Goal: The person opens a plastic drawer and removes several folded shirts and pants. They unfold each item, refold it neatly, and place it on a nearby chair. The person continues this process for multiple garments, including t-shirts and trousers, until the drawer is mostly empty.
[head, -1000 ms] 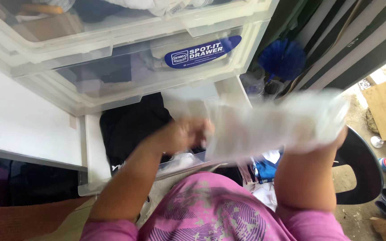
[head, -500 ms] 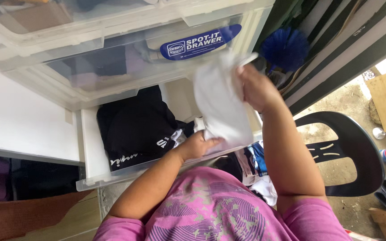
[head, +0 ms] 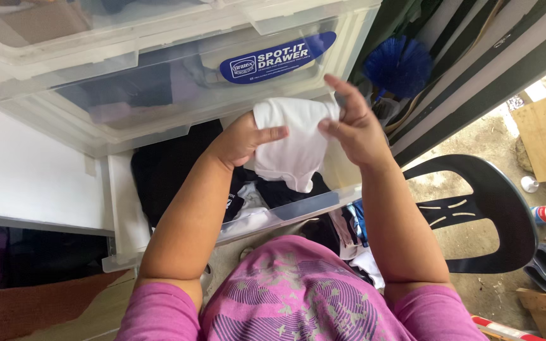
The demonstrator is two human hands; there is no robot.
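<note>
The open clear plastic bottom drawer [head: 124,221] is lying pulled out below both hands, its top open from above. Dark folded clothes [head: 165,173] are filling its left half. The shut clear drawer above [head: 159,120] is overhanging its back, and a black plastic chair [head: 500,221] is crowding the right side.

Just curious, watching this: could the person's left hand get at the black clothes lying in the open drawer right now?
Probably yes: the black clothes lie uncovered just below the left hand, though it grips the white cloth.
</note>
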